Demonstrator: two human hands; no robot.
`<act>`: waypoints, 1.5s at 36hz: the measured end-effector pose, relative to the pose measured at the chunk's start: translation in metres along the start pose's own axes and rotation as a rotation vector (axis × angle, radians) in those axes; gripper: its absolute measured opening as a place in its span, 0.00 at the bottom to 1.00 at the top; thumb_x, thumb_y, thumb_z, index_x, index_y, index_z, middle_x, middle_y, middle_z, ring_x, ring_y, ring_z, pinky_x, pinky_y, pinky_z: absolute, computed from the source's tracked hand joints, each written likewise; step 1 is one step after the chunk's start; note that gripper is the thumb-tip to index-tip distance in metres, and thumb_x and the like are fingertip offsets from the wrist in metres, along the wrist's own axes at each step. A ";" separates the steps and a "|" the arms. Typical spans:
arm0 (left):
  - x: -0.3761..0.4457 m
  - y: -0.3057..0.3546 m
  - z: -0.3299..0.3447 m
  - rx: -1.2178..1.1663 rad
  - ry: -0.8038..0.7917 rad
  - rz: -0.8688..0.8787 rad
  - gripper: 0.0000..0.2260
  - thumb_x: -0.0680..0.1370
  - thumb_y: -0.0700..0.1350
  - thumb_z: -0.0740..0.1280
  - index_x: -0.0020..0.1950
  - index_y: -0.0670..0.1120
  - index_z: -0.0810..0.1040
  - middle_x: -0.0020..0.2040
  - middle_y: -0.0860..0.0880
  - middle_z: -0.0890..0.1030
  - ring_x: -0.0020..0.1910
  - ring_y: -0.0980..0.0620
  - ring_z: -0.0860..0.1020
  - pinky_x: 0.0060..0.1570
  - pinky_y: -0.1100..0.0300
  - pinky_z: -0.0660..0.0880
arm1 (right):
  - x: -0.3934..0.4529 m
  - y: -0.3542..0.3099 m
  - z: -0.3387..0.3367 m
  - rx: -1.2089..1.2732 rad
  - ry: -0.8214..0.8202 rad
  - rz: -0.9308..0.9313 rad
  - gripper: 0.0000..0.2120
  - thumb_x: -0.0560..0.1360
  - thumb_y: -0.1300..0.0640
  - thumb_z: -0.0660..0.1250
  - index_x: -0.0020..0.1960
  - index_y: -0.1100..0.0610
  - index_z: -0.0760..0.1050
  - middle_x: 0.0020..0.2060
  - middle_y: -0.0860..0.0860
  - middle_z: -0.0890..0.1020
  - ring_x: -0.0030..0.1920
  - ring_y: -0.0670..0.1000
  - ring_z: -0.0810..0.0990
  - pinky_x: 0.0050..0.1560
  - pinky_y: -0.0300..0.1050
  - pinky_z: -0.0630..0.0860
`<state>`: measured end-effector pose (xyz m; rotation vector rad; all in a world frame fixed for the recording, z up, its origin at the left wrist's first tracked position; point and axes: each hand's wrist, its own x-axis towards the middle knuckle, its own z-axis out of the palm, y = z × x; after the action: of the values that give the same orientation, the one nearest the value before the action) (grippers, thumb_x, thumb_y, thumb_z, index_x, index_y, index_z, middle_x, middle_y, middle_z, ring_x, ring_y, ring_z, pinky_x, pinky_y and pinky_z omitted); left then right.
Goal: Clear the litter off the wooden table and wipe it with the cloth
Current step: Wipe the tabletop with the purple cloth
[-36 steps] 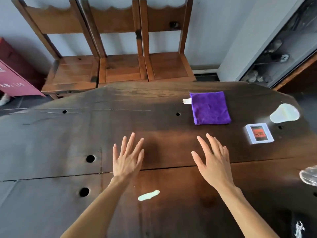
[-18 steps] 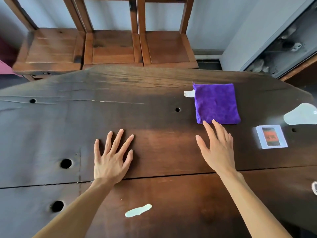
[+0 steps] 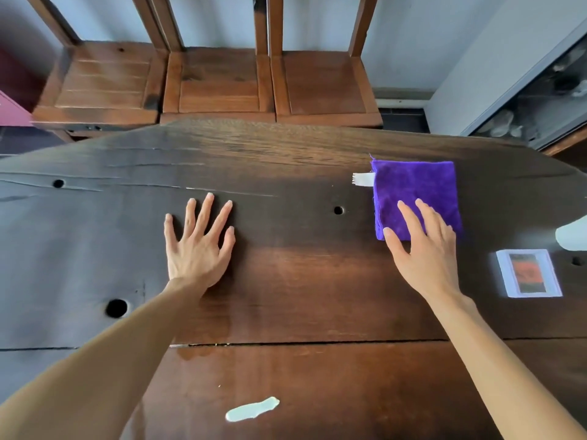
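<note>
My left hand (image 3: pixel 198 249) lies flat on the dark wooden tabletop (image 3: pixel 301 287). Its fingers are straight and spread wide, and it holds nothing.

My right hand (image 3: pixel 425 249) is out to the right. Its fingers are straight too, and they lie over the near edge of the purple cloth (image 3: pixel 413 188). My thumb points left, next to the cloth's near left corner. This hand is not gripping anything; I cannot tell if the fingers press on the cloth or are just above it.

The cloth is folded into a square and lies flat on the far right part of the tabletop. A little white tag (image 3: pixel 362 179) sticks out from its left side.

There is litter on the tabletop. A small white card with a red and black picture (image 3: pixel 529 273) lies to the right of my right hand. A pale scrap (image 3: pixel 571 236) shows at the right edge, past the card. Another pale green-white scrap (image 3: pixel 252 409) lies close to me, between my arms.

Three wooden chairs (image 3: pixel 219 84) stand side by side behind the tabletop.
</note>
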<state>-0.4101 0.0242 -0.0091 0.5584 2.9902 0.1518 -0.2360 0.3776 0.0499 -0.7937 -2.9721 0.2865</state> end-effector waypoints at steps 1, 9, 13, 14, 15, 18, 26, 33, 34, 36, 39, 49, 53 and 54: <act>0.004 0.000 -0.001 -0.001 0.001 -0.009 0.25 0.84 0.60 0.44 0.83 0.64 0.50 0.84 0.55 0.51 0.83 0.50 0.46 0.79 0.38 0.43 | 0.003 0.001 -0.001 0.004 0.004 -0.003 0.29 0.82 0.37 0.52 0.78 0.50 0.63 0.78 0.56 0.64 0.78 0.59 0.61 0.74 0.67 0.63; 0.015 0.003 -0.006 -0.040 0.061 -0.045 0.21 0.86 0.56 0.50 0.79 0.65 0.62 0.82 0.54 0.61 0.81 0.51 0.56 0.77 0.40 0.50 | -0.003 0.007 -0.009 0.039 0.015 -0.011 0.29 0.83 0.37 0.51 0.79 0.50 0.62 0.79 0.56 0.64 0.78 0.58 0.60 0.75 0.66 0.62; -0.004 0.011 -0.012 -0.096 0.073 -0.079 0.22 0.85 0.58 0.48 0.77 0.63 0.68 0.82 0.52 0.63 0.81 0.51 0.58 0.77 0.42 0.52 | -0.012 0.010 -0.013 0.060 0.026 -0.032 0.29 0.83 0.37 0.51 0.78 0.50 0.63 0.78 0.56 0.64 0.78 0.59 0.60 0.75 0.66 0.61; -0.014 0.015 -0.014 -0.107 0.070 -0.081 0.22 0.84 0.58 0.48 0.77 0.63 0.69 0.82 0.52 0.63 0.81 0.52 0.58 0.77 0.42 0.51 | -0.013 0.012 -0.013 0.055 0.024 -0.035 0.29 0.83 0.37 0.51 0.78 0.51 0.63 0.78 0.56 0.64 0.78 0.58 0.61 0.75 0.65 0.61; -0.026 0.021 -0.015 -0.105 0.064 -0.071 0.22 0.84 0.59 0.48 0.77 0.63 0.68 0.82 0.51 0.63 0.81 0.52 0.58 0.78 0.42 0.50 | -0.014 0.014 -0.013 0.046 0.016 -0.037 0.30 0.82 0.37 0.51 0.78 0.51 0.63 0.78 0.56 0.64 0.78 0.58 0.61 0.75 0.65 0.61; -0.062 0.037 -0.005 -0.065 0.008 0.017 0.23 0.84 0.60 0.48 0.80 0.64 0.62 0.83 0.53 0.59 0.83 0.50 0.54 0.79 0.39 0.47 | -0.012 0.022 -0.014 0.035 -0.010 -0.032 0.32 0.80 0.35 0.50 0.79 0.51 0.62 0.78 0.56 0.64 0.78 0.59 0.61 0.75 0.67 0.61; -0.080 0.041 0.015 0.006 -0.036 0.057 0.25 0.83 0.62 0.48 0.82 0.66 0.51 0.85 0.55 0.51 0.84 0.48 0.47 0.79 0.36 0.45 | 0.013 0.032 -0.015 0.023 -0.019 -0.024 0.34 0.79 0.34 0.49 0.79 0.51 0.63 0.79 0.55 0.64 0.79 0.59 0.60 0.77 0.66 0.58; -0.077 0.042 0.015 0.033 -0.049 0.042 0.26 0.83 0.62 0.47 0.82 0.67 0.51 0.85 0.55 0.50 0.84 0.48 0.46 0.79 0.36 0.45 | 0.056 0.033 -0.007 -0.001 -0.085 -0.011 0.32 0.81 0.34 0.42 0.80 0.47 0.59 0.81 0.54 0.58 0.81 0.58 0.53 0.78 0.67 0.52; -0.076 0.042 0.015 0.037 -0.054 0.039 0.26 0.82 0.62 0.47 0.82 0.67 0.51 0.85 0.55 0.51 0.84 0.48 0.47 0.79 0.37 0.45 | 0.062 0.032 -0.004 -0.006 -0.106 -0.016 0.33 0.81 0.33 0.42 0.81 0.46 0.58 0.82 0.53 0.56 0.82 0.57 0.51 0.79 0.67 0.50; -0.076 0.041 0.014 0.041 -0.063 0.036 0.26 0.82 0.62 0.47 0.82 0.66 0.52 0.85 0.55 0.51 0.84 0.48 0.47 0.79 0.37 0.45 | 0.072 0.029 0.003 -0.039 -0.137 -0.055 0.33 0.79 0.32 0.41 0.81 0.42 0.55 0.82 0.52 0.53 0.82 0.58 0.47 0.79 0.68 0.47; -0.076 0.042 0.014 0.046 -0.060 0.036 0.26 0.82 0.62 0.48 0.82 0.66 0.52 0.84 0.55 0.51 0.84 0.48 0.48 0.79 0.37 0.45 | 0.086 0.023 0.018 -0.123 -0.210 -0.088 0.32 0.79 0.30 0.42 0.81 0.37 0.49 0.83 0.48 0.45 0.82 0.61 0.41 0.77 0.73 0.43; -0.077 0.042 0.018 0.057 -0.018 0.046 0.27 0.81 0.61 0.51 0.82 0.63 0.57 0.84 0.52 0.55 0.83 0.45 0.53 0.78 0.34 0.49 | 0.110 0.021 0.039 -0.212 -0.192 -0.036 0.30 0.79 0.28 0.41 0.80 0.33 0.43 0.82 0.45 0.43 0.81 0.63 0.42 0.70 0.82 0.44; -0.076 0.042 0.014 0.058 -0.020 0.044 0.27 0.81 0.60 0.52 0.81 0.62 0.59 0.84 0.51 0.56 0.83 0.44 0.54 0.78 0.34 0.49 | 0.145 0.017 0.038 -0.171 -0.171 -0.004 0.30 0.79 0.28 0.40 0.79 0.33 0.43 0.82 0.45 0.44 0.81 0.64 0.41 0.69 0.84 0.42; -0.077 0.042 0.013 0.060 -0.023 0.041 0.27 0.81 0.60 0.52 0.81 0.62 0.59 0.84 0.51 0.57 0.83 0.44 0.54 0.78 0.34 0.49 | 0.154 0.016 0.038 -0.163 -0.171 0.003 0.30 0.79 0.28 0.39 0.79 0.32 0.43 0.82 0.45 0.44 0.81 0.64 0.41 0.69 0.84 0.42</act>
<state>-0.3226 0.0361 -0.0116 0.6236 2.9705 0.0581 -0.3654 0.4615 0.0096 -0.8279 -3.1879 0.1181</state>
